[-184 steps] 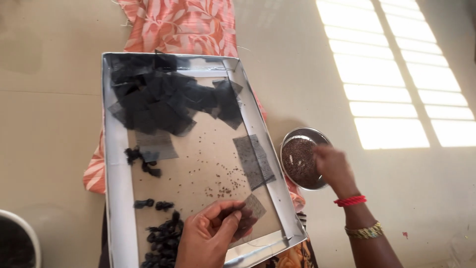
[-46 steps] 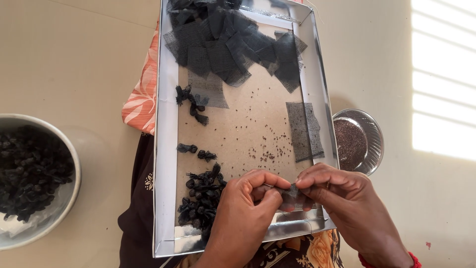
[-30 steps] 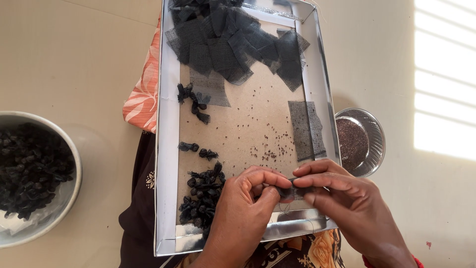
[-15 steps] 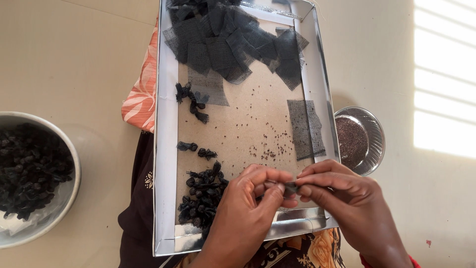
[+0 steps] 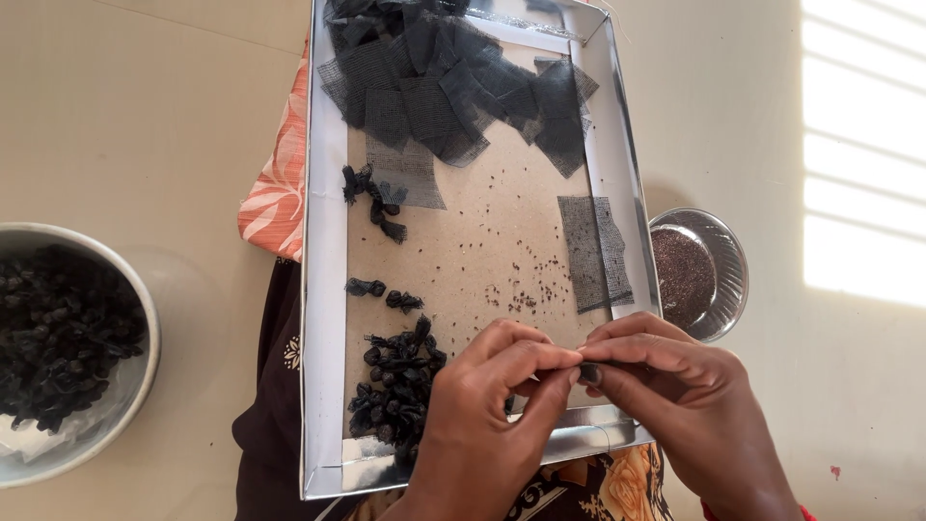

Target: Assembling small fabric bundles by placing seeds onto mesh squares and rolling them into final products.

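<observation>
Since half a second ago your fingertips have drawn tighter together, and the little dark bundle between them has all but vanished from sight. Your left hand (image 5: pixel 482 425) and right hand (image 5: pixel 690 410) meet over the near edge of the metal tray (image 5: pixel 323 289), both pinched narrow on a small black mesh packet (image 5: pixel 588 371) — only a dark sliver of it shows. Judge it as feather-light, limp and a bit springy; the netting will likely try to unfold, so keep hold at the gathered neck, not the bulge. Finished bundles (image 5: pixel 395 386) lie heaped just left of your hands, loose mesh squares (image 5: pixel 453 87) at the far end, and a steel bowl of seeds (image 5: pixel 694 275) sits beside the tray.
</observation>
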